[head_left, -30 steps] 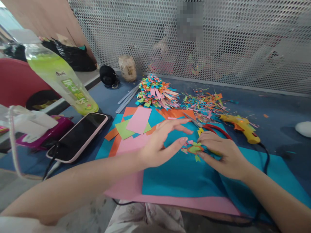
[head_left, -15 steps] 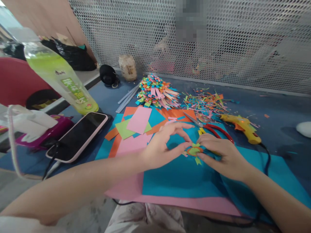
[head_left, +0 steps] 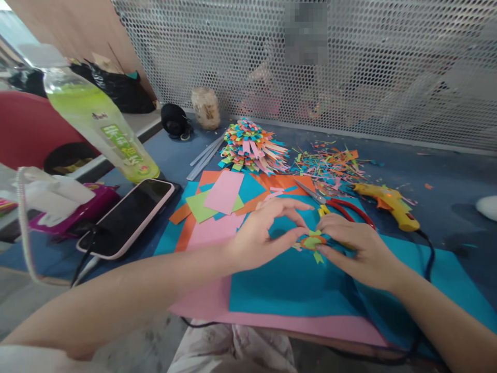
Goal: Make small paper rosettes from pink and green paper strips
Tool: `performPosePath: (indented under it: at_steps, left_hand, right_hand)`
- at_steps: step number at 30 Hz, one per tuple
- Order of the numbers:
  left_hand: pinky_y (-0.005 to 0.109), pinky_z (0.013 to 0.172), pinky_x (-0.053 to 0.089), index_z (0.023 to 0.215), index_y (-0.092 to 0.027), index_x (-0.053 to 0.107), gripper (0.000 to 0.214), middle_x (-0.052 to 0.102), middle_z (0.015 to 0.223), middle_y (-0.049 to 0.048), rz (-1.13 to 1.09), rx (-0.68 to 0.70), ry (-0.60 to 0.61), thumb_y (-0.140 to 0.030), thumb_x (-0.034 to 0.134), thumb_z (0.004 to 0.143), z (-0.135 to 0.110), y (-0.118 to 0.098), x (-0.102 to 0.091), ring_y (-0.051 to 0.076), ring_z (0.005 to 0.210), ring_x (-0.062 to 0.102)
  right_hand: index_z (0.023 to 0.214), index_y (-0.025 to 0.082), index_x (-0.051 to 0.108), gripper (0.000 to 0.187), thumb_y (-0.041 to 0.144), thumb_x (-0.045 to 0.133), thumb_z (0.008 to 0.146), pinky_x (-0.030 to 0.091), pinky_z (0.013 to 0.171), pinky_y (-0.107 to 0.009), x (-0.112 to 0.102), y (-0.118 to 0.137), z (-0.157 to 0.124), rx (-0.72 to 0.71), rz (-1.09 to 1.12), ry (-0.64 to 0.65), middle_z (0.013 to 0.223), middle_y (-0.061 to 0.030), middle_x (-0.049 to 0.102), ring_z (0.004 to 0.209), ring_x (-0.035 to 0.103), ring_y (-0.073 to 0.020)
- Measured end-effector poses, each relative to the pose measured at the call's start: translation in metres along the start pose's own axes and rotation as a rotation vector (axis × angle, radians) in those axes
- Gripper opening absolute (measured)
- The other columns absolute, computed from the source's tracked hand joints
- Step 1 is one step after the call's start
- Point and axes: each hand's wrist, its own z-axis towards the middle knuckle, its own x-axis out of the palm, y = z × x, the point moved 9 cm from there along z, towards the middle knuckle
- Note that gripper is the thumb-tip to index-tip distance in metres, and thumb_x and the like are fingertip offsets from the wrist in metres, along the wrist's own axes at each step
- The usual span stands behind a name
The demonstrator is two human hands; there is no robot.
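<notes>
A small paper rosette (head_left: 311,242), green in the middle with orange and yellow strips, lies on a blue paper sheet (head_left: 287,285). My right hand (head_left: 359,251) pinches its right side with thumb and fingers. My left hand (head_left: 262,233) curls around its left side, thumb and forefinger closed on its edge. Red-handled scissors (head_left: 341,207) lie just behind my right hand.
A yellow glue gun (head_left: 388,203) with a black cord lies at right. A finished multicoloured paper cone (head_left: 250,147) and paper scraps (head_left: 330,163) are behind. A phone (head_left: 126,217), green bottle (head_left: 101,127), coloured paper pieces (head_left: 223,194) and a pink sheet (head_left: 272,321) are nearby. Mesh screen at back.
My left hand's fingers went from stretched out flat to curled into a pinch at the rosette's left edge. My right hand stayed on the rosette.
</notes>
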Motion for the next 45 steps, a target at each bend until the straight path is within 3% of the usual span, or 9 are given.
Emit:
performPosePath:
  at_steps: [4, 11, 17, 21, 25, 31, 45]
  left_hand:
    - [0.038, 0.096, 0.039, 0.112, -0.016, 0.050, 0.030, 0.068, 0.089, 0.0041, -0.010, -0.001, -0.008, -0.020, 0.056, 0.083, -0.001, -0.002, -0.001, 0.016, 0.092, 0.062]
    - [0.036, 0.095, 0.039, 0.120, -0.020, 0.044, 0.035, 0.062, 0.109, 0.0078, -0.075, -0.073, -0.085, -0.017, 0.050, 0.085, -0.004, 0.005, -0.009, 0.019, 0.107, 0.055]
    - [0.028, 0.078, 0.042, 0.100, -0.018, 0.046, 0.017, 0.053, 0.088, 0.0032, -0.151, -0.130, -0.208, -0.018, 0.051, 0.084, -0.004, 0.013, -0.018, 0.013, 0.083, 0.052]
    - [0.029, 0.074, 0.040, 0.104, -0.017, 0.043, 0.026, 0.049, 0.074, -0.0011, -0.305, -0.283, -0.070, -0.021, 0.055, 0.081, -0.007, 0.023, -0.003, 0.012, 0.072, 0.049]
    - [0.030, 0.072, 0.043, 0.115, -0.017, 0.038, 0.043, 0.056, 0.070, -0.0003, -0.531, -0.450, 0.045, -0.021, 0.059, 0.078, -0.015, 0.029, 0.016, 0.015, 0.073, 0.057]
    - [0.031, 0.071, 0.047, 0.117, -0.018, 0.034, 0.052, 0.061, 0.070, -0.0011, -0.853, -0.641, 0.010, -0.016, 0.062, 0.074, -0.023, 0.032, 0.030, 0.014, 0.066, 0.062]
    - [0.026, 0.070, 0.044, 0.111, -0.017, 0.040, 0.048, 0.061, 0.063, -0.0034, -0.884, -0.736, -0.036, -0.014, 0.066, 0.071, -0.023, 0.037, 0.033, 0.011, 0.063, 0.061]
  right_hand:
    - [0.082, 0.019, 0.059, 0.008, 0.014, 0.052, 0.083, 0.045, 0.066, -0.028, 0.002, -0.002, 0.000, 0.020, 0.004, 0.018, 0.071, -0.0016, 0.057, 0.071, 0.052, -0.0134]
    - [0.082, 0.019, 0.057, 0.008, 0.016, 0.050, 0.084, 0.046, 0.066, -0.030, 0.000, -0.002, -0.001, 0.005, -0.084, 0.000, 0.073, -0.0035, 0.059, 0.072, 0.053, -0.0149]
    - [0.100, 0.018, 0.061, 0.020, 0.013, 0.049, 0.084, 0.042, 0.079, -0.040, -0.001, 0.024, -0.007, -0.307, -0.744, -0.076, 0.080, -0.0057, 0.065, 0.073, 0.058, -0.0186]
    - [0.096, 0.018, 0.064, 0.023, 0.007, 0.050, 0.082, 0.042, 0.074, -0.036, -0.003, 0.039, -0.010, -0.399, -0.949, -0.118, 0.072, -0.0037, 0.064, 0.071, 0.057, -0.0165]
    - [0.096, 0.014, 0.065, 0.023, 0.006, 0.050, 0.081, 0.041, 0.068, -0.036, -0.002, 0.047, -0.011, -0.440, -1.086, -0.124, 0.065, -0.0031, 0.064, 0.064, 0.054, -0.0168]
    - [0.091, 0.011, 0.067, 0.018, 0.008, 0.055, 0.079, 0.041, 0.063, -0.037, 0.002, 0.051, -0.011, -0.477, -1.161, -0.122, 0.064, -0.0045, 0.064, 0.063, 0.054, -0.0182]
    - [0.099, 0.009, 0.066, 0.023, 0.007, 0.053, 0.079, 0.039, 0.064, -0.036, 0.005, 0.049, -0.010, -0.453, -1.165, -0.104, 0.065, -0.0048, 0.065, 0.063, 0.053, -0.0180]
